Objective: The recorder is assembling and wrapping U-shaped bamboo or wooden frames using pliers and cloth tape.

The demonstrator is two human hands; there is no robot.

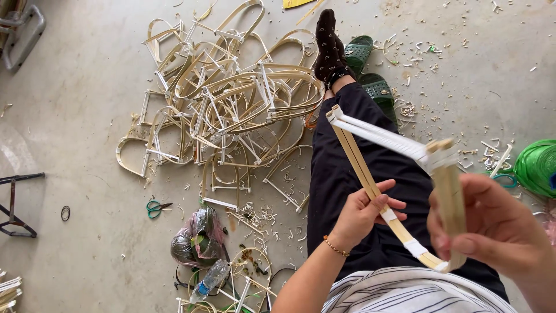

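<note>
Right hand (498,232) is running off the right edge, wrist out of frame, and blurring close to the lens. Its fingers (449,246) are covering the frame's (399,174) near corner. Green spool (537,167) is getting cropped at right. Metal stand (14,203) is getting cut at left. Bottle (209,280) is partly hiding under bamboo pieces.

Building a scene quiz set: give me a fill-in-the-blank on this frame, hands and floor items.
1. Both hands, the left hand and the right hand, hold a bent bamboo frame bound with ____ tape.
2. The scissors on the floor have ____ handles.
3. Beside the socked foot lie two green ____.
4. A big heap of similar frames lies on the ____.

Missing words: white; green; sandals; floor
</note>
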